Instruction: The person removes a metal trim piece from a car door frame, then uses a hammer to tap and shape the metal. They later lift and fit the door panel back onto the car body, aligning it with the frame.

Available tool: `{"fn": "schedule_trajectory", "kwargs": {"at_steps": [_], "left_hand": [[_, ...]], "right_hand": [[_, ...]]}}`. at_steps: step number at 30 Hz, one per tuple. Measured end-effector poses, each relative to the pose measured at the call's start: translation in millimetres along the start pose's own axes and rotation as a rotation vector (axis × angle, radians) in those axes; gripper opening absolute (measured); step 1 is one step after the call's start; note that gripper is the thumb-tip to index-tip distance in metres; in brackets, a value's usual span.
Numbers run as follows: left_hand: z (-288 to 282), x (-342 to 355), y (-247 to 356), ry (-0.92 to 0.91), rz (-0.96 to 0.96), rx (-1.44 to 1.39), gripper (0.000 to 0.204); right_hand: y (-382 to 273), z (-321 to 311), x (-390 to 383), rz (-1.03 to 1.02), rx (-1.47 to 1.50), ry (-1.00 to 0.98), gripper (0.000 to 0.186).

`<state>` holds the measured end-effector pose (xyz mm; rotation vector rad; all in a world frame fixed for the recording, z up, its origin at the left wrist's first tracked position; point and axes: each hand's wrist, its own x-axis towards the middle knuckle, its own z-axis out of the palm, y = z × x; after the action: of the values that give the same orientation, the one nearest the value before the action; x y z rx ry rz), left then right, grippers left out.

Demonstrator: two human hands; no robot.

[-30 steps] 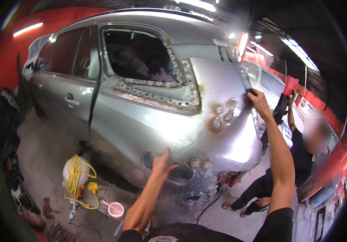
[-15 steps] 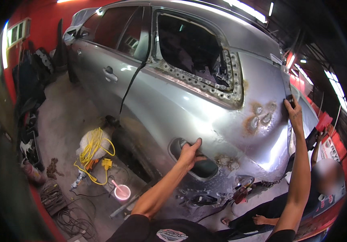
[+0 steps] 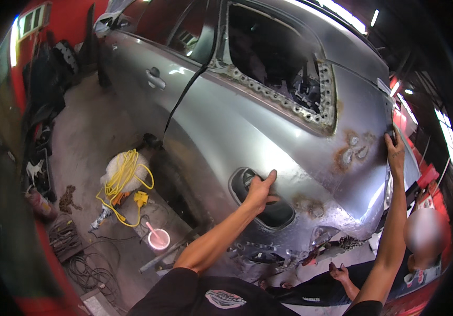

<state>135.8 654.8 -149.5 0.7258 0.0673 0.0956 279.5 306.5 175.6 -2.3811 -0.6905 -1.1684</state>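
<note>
A bare silver-grey rear quarter panel fills the middle of the head view, on the side of a car. My left hand reaches into the dark oval fuel-filler recess, its thumb on the metal above the upper rim and its fingers partly hidden inside. Far to the right, my right hand grips the panel's rear edge, its fingertips bent over it. Between my hands are rusty, burnt weld spots. A strip of drilled holes borders the window opening above.
Left of the car, a yellow cord lies over a pale round bundle. Near it stands a white tub with a pink stick. Black cables coil on the floor. At lower right crouches another person, one hand raised near the rear.
My view has shifted, so the car sits farther right in it. Both my hands keep their places on the panel. The other person's hand has come up with its fingers apart.
</note>
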Motion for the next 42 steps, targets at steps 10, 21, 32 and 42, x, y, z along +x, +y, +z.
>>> {"fn": "schedule_trajectory", "kwargs": {"at_steps": [10,21,32,42], "left_hand": [[-7,6,-4,-0.027,0.002,-0.038,0.071],[0,-3,0,-0.057,0.084,-0.035,0.058],[12,-13,0,-0.052,0.102,0.02,0.059],[2,-5,1,-0.045,0.101,0.033,0.064]], "right_hand": [[7,12,-4,-0.033,0.063,0.042,0.061],[8,8,-28,0.039,0.094,0.111,0.062],[4,6,-35,0.255,0.131,0.145,0.071],[15,22,-26,0.043,0.073,0.233,0.049]]}}
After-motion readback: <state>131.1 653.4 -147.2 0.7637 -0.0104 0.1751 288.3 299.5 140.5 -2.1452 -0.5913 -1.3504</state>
